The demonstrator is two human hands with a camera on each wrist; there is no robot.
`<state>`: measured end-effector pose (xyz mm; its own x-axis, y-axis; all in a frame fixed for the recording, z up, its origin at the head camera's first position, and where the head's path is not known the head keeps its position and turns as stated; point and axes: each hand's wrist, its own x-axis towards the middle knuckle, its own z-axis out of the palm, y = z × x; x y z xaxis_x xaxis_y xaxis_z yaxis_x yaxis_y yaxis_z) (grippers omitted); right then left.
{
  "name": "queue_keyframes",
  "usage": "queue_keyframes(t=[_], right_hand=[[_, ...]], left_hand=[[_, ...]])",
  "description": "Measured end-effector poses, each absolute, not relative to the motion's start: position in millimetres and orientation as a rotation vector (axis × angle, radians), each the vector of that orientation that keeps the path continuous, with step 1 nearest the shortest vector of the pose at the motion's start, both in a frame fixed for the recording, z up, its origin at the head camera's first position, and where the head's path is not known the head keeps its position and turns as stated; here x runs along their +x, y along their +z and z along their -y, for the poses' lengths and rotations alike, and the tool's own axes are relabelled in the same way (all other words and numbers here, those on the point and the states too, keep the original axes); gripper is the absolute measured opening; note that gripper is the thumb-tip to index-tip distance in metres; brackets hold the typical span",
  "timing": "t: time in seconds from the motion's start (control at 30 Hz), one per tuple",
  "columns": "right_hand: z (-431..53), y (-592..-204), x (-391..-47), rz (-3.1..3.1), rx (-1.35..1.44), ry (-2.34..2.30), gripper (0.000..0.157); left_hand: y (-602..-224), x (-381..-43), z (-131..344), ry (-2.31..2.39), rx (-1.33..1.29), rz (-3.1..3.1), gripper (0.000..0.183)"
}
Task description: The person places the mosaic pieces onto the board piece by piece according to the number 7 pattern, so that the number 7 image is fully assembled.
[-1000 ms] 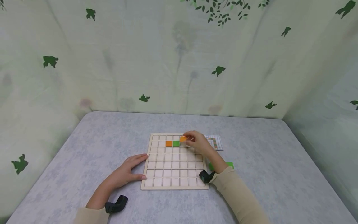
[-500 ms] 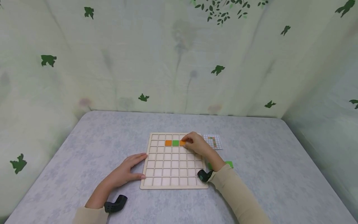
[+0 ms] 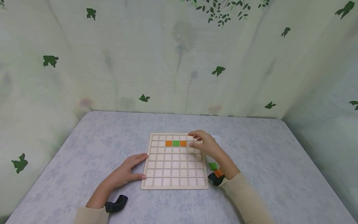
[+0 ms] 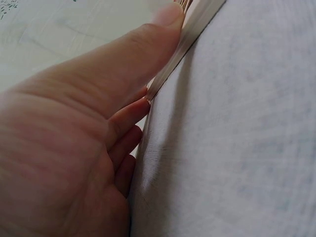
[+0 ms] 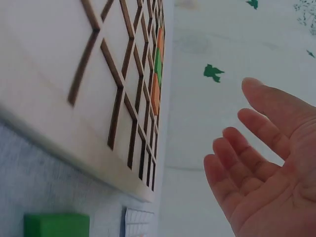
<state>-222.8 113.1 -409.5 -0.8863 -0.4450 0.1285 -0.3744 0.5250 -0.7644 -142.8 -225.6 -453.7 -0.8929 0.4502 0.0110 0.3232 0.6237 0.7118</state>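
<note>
A pale wooden grid board lies flat on the table. In its second row from the back sit an orange tile, a green tile and another orange tile, side by side. My left hand rests against the board's left edge, thumb and fingertips touching it; the left wrist view shows the thumb along that edge. Over the board's back right corner hovers my right hand, fingers spread apart with nothing between them. The right wrist view shows its palm bare.
Right of the board lie a loose green tile and an orange tile, partly hidden by the right arm. A small card with a printed grid is mostly covered by the right hand. A fabric backdrop rises behind the table.
My right hand has lowered the second orange tile into the cell beside the green one, let go of it, and drawn back to the right. The left hand stays in place.
</note>
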Motion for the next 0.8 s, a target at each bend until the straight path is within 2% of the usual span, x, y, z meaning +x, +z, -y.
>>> queue_keyframes(t=[0.53,0.8], right_hand=[[-174,-425,-177,-2.684,-0.745,-1.249,0.045],[-192,-442,-168,-2.696,-0.68,-1.107,0.041]], left_hand=[[-452,-142,226,1.102,0.65,-2.681,0.081],[-453,-142,225,1.1,0.651,-2.689,0.081]])
